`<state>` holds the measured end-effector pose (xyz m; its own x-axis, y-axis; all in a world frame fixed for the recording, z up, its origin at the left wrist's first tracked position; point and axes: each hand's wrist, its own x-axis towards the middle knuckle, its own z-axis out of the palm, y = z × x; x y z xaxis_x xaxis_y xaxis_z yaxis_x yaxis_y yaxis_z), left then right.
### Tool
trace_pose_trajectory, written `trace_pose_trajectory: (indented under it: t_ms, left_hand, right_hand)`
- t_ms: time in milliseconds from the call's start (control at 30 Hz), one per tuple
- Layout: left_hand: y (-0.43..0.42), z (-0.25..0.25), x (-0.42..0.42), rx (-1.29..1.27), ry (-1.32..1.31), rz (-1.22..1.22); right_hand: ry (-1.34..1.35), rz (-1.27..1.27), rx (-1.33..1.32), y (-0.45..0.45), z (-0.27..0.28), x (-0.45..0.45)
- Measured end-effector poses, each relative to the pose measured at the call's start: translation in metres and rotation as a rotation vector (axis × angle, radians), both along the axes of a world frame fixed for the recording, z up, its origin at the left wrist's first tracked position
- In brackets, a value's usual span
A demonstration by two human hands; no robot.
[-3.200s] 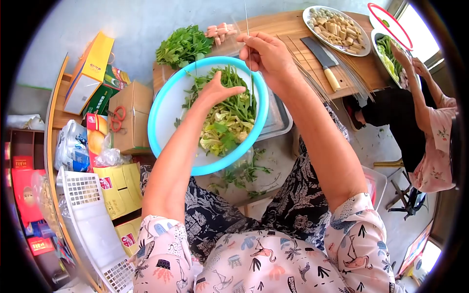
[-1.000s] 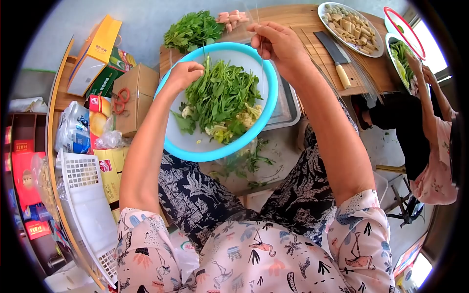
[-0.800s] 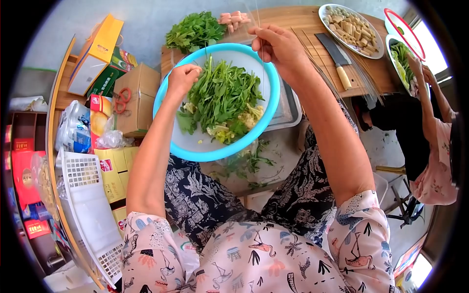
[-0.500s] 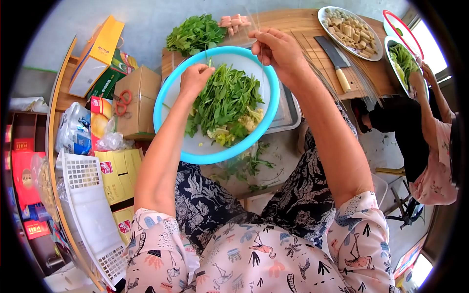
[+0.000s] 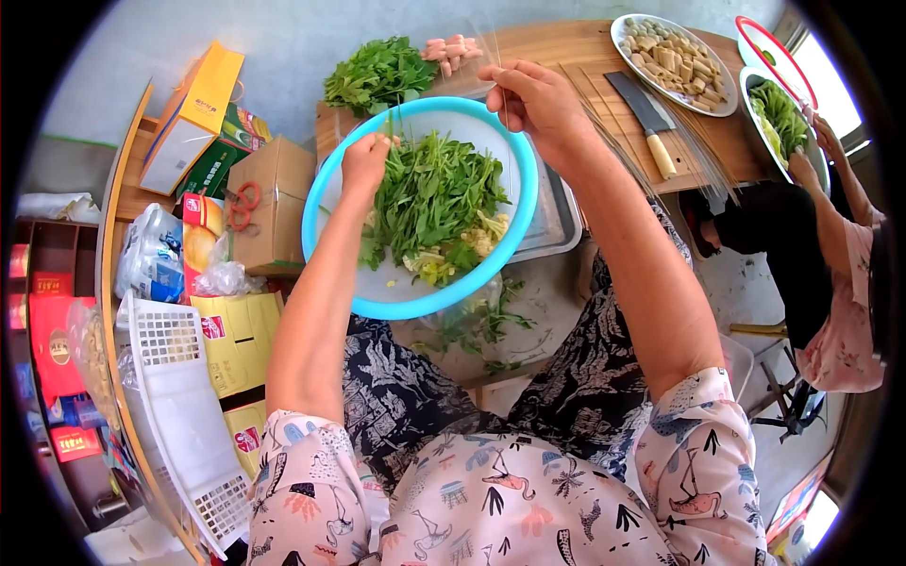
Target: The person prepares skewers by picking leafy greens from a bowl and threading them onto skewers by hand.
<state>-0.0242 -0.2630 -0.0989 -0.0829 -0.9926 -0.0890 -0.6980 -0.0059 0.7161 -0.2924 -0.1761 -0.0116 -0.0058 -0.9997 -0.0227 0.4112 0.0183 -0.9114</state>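
Note:
A blue-rimmed basin (image 5: 316,226) holds a heap of leafy greens (image 5: 439,189), with paler yellow-green pieces (image 5: 462,250) at its lower right. Over the basin's left side, my left hand (image 5: 366,162) is closed in a pinch at the edge of the heap, with a thin green stalk showing at its fingertips. My right hand (image 5: 536,99) is raised above the basin's upper right rim. Its thumb and fingers pinch thin skewers (image 5: 494,45) that point upward. Just how many skewers it holds cannot be made out.
On the wooden table lie a bunch of greens (image 5: 379,74), pink sausage pieces (image 5: 453,50), a cleaver (image 5: 642,108), loose skewers (image 5: 703,156) and a plate of cut pieces (image 5: 684,71). A co-worker's hands (image 5: 807,165) reach to another bowl at right. Boxes (image 5: 274,203) stand left.
My left hand has shifted slightly left and down along the heap. My right hand stays almost in place with the skewers. The co-worker's hand has moved a little at the right-hand bowl.

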Motion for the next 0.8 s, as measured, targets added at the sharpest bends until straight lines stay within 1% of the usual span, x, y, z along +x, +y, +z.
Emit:
trace_pose_trajectory:
  t_ms: [67,100,133,233,267,333,367,467,533,567,633,700,800]
  left_hand:
    - [0.004,0.004,0.008,-0.158,0.432,-0.032]
    - [0.016,0.026,0.002,-0.059,0.552,0.025]
    - [0.02,0.036,0.004,-0.063,0.551,0.019]
    - [0.025,0.054,0.012,0.005,0.773,0.039]
    - [0.027,0.057,0.015,0.003,0.778,0.044]
    - [0.032,0.062,0.018,0.117,1.026,0.003]
    - [0.034,0.062,0.018,0.146,1.102,-0.029]
    - [0.047,0.05,0.014,0.172,1.156,-0.014]
    - [0.054,0.046,0.005,0.167,1.051,0.02]
    - [0.058,0.049,0.0,0.162,1.039,-0.009]
    - [0.06,0.057,-0.01,0.153,1.026,-0.051]
    - [0.063,0.058,-0.017,0.119,0.943,-0.097]
    - [0.066,0.063,-0.02,0.111,0.912,-0.123]
  right_hand:
    - [0.01,0.016,0.001,0.0,-0.001,0.0]
    - [0.009,0.015,-0.007,0.0,-0.001,0.0]
    - [0.028,0.023,0.008,0.0,-0.002,0.0]
    - [0.046,0.008,0.032,0.001,-0.004,0.001]
    - [0.046,-0.008,0.043,0.001,-0.005,0.003]
    - [0.075,-0.004,0.05,-0.001,-0.006,0.01]
    - [0.106,0.023,0.042,-0.001,-0.007,0.014]
    - [0.197,0.08,0.018,-0.004,-0.013,0.03]
    - [0.155,0.088,0.036,-0.004,-0.017,0.047]
    - [0.153,0.097,0.074,-0.003,-0.016,0.055]
    - [0.134,0.112,0.067,-0.007,-0.018,0.066]
    - [0.091,0.113,0.078,-0.011,-0.017,0.077]
    - [0.145,0.112,0.077,-0.014,-0.011,0.086]
